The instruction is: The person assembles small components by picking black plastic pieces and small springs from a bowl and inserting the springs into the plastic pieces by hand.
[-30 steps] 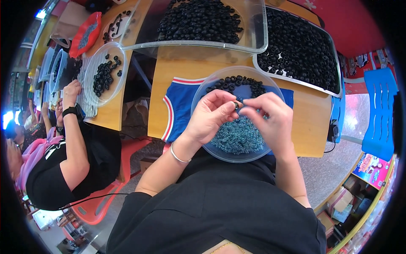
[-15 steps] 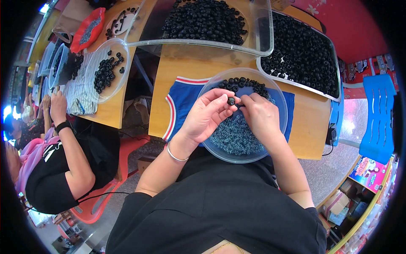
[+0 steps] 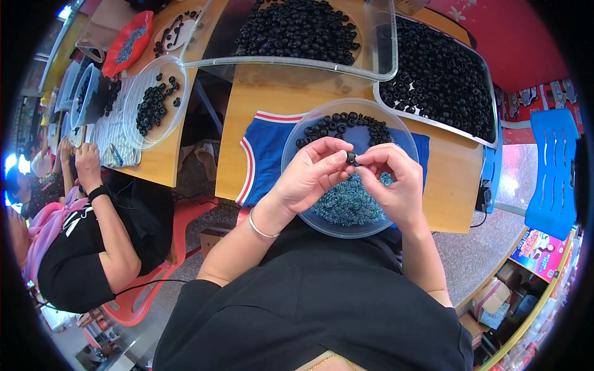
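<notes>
Over a round clear plastic bowl [image 3: 289, 162], my left hand [image 3: 307, 179] pinches a small black round plastic piece [image 3: 351, 158] with a hole in it. The fingers of my right hand [image 3: 394, 182] close on the same piece from the other side; anything tiny between them is hidden. Beneath my hands, the bowl holds a heap of small grey-blue, spring-like metal pieces [image 3: 349, 204]. More black round pieces [image 3: 337, 125] lie along its far side.
A blue cloth [image 3: 266, 154] with red-white edging lies under the bowl. Beyond stand a large clear bin [image 3: 297, 60] and a metal tray [image 3: 427, 115], both with heaped black pieces. On the left, a co-worker [image 3: 105, 247] sits by another bowl [image 3: 179, 123]. A blue chair [image 3: 552, 173] stands right.
My right hand has turned, and its thumb and fingers have come onto the black piece. The piece and my left hand have shifted slightly right and down.
</notes>
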Demonstrator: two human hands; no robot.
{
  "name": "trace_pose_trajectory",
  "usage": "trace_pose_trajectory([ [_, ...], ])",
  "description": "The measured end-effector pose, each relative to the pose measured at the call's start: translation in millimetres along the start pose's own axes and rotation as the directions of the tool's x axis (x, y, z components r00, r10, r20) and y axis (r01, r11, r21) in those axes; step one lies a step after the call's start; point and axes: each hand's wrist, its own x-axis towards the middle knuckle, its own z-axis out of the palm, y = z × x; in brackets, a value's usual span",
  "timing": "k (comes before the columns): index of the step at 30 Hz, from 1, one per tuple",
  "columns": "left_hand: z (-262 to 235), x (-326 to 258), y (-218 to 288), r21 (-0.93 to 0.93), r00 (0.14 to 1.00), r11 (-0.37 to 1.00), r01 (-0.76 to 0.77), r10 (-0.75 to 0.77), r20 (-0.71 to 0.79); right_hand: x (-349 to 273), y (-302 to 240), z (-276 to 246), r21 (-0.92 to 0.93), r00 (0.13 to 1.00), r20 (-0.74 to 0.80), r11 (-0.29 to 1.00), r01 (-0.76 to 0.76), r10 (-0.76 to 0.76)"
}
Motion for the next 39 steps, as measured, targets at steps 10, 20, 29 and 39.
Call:
trace_pose_trajectory([
  [10, -0.2, -0.8, -0.1, 0.034, 1.0, 0.999, 0.003, -0.002, -0.02, -1.0, -0.7, 0.9, -0.074, 0.997, -0.028, 0.995, 0.068, -0.07],
  [20, 4.3, 0.2, 1.4, 0.128, 0.998, 0.992, -0.021, 0.028, -0.054, -4.0, 2.5, 1.9, -0.048, 0.997, -0.077, 0.999, 0.015, -0.018],
  [29, 2.9, 1.3, 3.7, 0.112, 0.998, 0.993, 0.029, -0.023, -0.058, -5.8, 15.3, 1.1, 0.025, 0.999, -0.025, 0.999, -0.048, 0.048],
  [39, 1.7, 1.3, 7.7, 0.119, 0.997, 0.99, 0.074, -0.069, -0.046, -4.7, 13.9, 1.2, -0.103, 0.987, 0.156, 0.993, 0.053, -0.037],
])
